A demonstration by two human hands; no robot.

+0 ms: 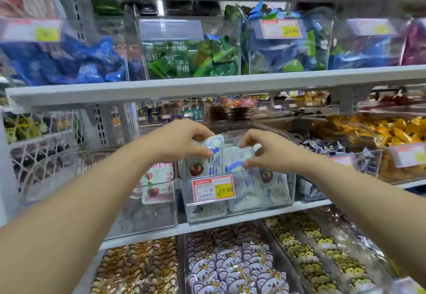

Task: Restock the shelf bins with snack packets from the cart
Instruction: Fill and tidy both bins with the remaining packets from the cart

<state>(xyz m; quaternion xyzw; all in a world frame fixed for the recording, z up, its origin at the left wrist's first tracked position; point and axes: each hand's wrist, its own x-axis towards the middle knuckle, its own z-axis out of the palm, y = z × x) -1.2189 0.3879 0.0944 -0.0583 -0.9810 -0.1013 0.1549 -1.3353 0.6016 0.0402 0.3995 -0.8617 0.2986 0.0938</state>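
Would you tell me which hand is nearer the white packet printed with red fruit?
Left. The left hand grips a blue-and-white packet just above and right of the red-fruit packet; the right hand pinches a second packet farther right.

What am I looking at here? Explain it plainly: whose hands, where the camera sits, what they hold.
No machine here: a person stocks a shop shelf, filmed by one head-worn camera looking forward and down. The left hand grips a white-and-blue packet by its top; the right hand pinches a second packet beside it. Both are at the top of a clear bin with a price tag reading 17.80, holding similar packets. Other snack bins surround it.
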